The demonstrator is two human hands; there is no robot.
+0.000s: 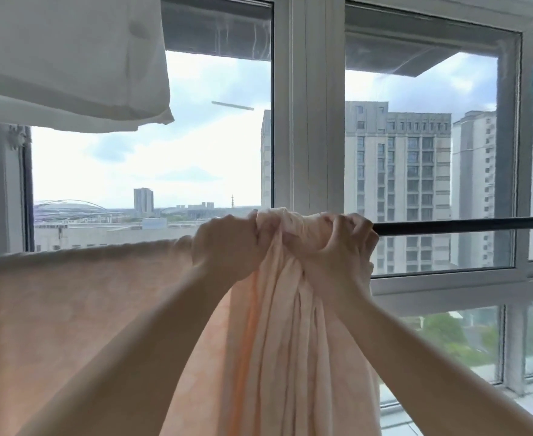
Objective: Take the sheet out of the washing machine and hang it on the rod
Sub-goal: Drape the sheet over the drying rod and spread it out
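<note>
A pale peach sheet hangs over a dark rod that runs across in front of the window. To the left the sheet is spread flat along the rod; in the middle it is bunched into folds that drop straight down. My left hand grips the bunched cloth at the top of the rod. Right beside it, my right hand grips the same bunch, fingers curled over the rod. The rod is bare to the right of my hands.
A white cloth hangs overhead at the top left. Large window panes with white frames stand just behind the rod. High-rise buildings show outside.
</note>
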